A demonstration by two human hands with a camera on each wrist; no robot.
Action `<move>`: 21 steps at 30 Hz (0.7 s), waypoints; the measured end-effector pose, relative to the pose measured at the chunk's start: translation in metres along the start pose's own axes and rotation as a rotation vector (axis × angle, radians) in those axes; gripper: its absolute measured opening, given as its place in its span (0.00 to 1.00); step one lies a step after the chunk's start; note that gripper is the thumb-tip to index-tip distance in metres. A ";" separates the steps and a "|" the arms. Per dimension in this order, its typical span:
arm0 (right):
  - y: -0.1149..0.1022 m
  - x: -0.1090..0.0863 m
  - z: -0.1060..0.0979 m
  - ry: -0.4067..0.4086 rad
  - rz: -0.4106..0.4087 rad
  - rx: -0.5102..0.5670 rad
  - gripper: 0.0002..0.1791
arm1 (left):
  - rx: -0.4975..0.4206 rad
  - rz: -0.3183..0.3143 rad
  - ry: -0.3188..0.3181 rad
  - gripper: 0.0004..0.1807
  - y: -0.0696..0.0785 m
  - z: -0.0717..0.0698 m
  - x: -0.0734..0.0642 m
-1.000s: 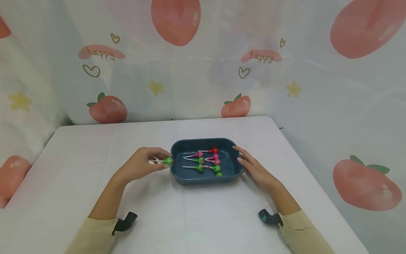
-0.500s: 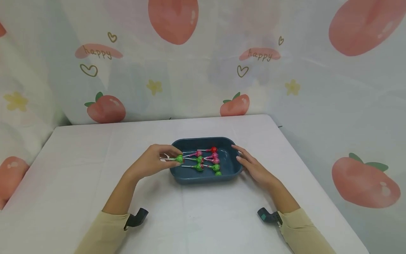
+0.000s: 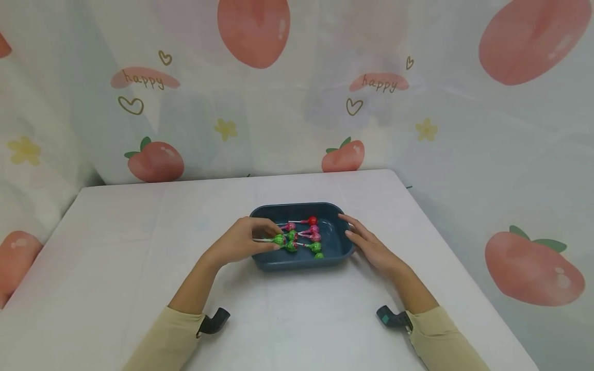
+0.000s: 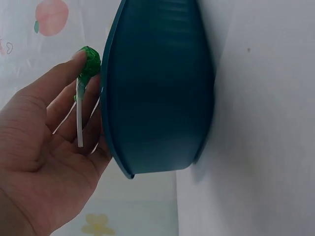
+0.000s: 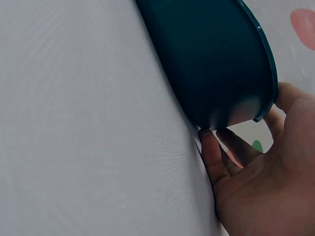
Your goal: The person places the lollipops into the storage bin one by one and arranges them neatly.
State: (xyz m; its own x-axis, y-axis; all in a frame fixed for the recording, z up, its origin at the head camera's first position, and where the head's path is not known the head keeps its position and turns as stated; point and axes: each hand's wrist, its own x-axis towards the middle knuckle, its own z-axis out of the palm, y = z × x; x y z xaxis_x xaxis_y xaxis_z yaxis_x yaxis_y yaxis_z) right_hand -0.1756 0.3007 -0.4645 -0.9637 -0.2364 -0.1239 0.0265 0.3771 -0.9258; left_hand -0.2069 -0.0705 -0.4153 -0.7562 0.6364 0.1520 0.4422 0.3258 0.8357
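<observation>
My left hand pinches a green-wrapped lollipop between thumb and fingers, over the left part of a dark blue tray. In the left wrist view, this lollipop shows its white stick pointing down, beside the tray's rim. Inside the tray lie several lollipops: a red one, pink ones and green ones. My right hand holds the tray's right end. In the right wrist view its fingers reach the lower wall, and the thumb side is at the rim.
The tray stands on a white-covered table. Behind it hangs a curtain printed with peaches, hearts and flowers. Each wrist carries a black camera mount, the left one and the right one, near the beige sleeves.
My left hand has moved right with the green lollipop, from beside the tray's left end to over its inside. The right hand stays on the tray's right end.
</observation>
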 end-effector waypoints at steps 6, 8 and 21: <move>0.000 -0.001 0.000 0.007 0.013 -0.004 0.29 | 0.011 -0.027 -0.006 0.13 0.000 0.010 0.007; -0.001 -0.001 0.000 0.004 0.016 0.000 0.29 | 0.019 -0.024 -0.005 0.13 0.000 0.012 0.010; -0.001 -0.001 -0.001 -0.001 0.005 -0.008 0.29 | 0.063 -0.034 -0.049 0.12 0.000 0.022 0.024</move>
State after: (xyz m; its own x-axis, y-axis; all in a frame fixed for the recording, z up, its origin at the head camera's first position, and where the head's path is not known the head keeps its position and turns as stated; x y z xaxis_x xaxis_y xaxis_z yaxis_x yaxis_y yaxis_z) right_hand -0.1746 0.3014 -0.4628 -0.9633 -0.2355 -0.1288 0.0292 0.3851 -0.9224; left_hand -0.2140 -0.0399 -0.4234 -0.7475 0.6572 0.0968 0.4473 0.3903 0.8047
